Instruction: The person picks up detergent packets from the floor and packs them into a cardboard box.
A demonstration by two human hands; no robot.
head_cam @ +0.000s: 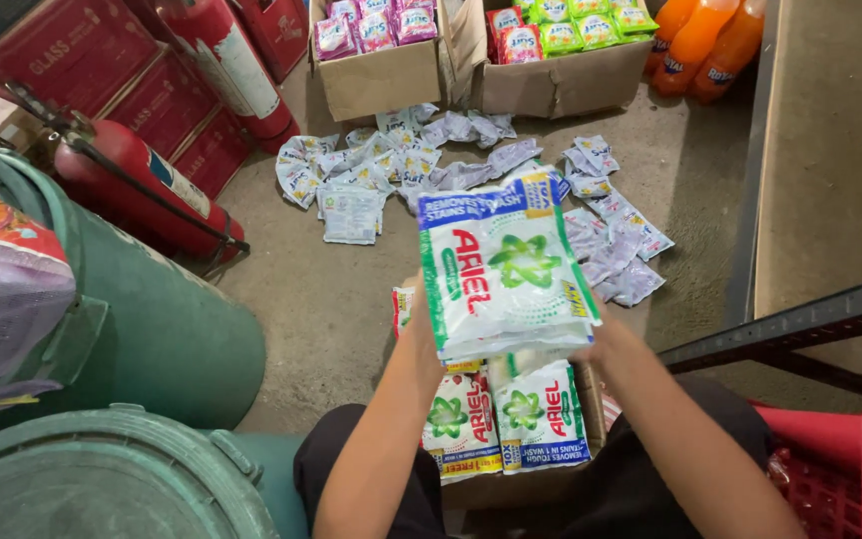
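Note:
Both my hands hold a stack of white-and-green detergent sachets (506, 268) up in front of me. My left hand (419, 321) grips the stack's left edge and my right hand (591, 344) supports its lower right corner, mostly hidden behind it. Below the stack, an open cardboard box (521, 487) between my knees holds more of the same sachets (539, 414) standing upright.
Several small pale sachets (471, 175) lie scattered on the concrete floor. Two cardboard boxes (381, 75) of coloured packets stand at the back, orange bottles (695, 40) beside them. Red fire extinguishers (142, 180) and green drums (152, 319) are at left, a red crate (850, 469) at right.

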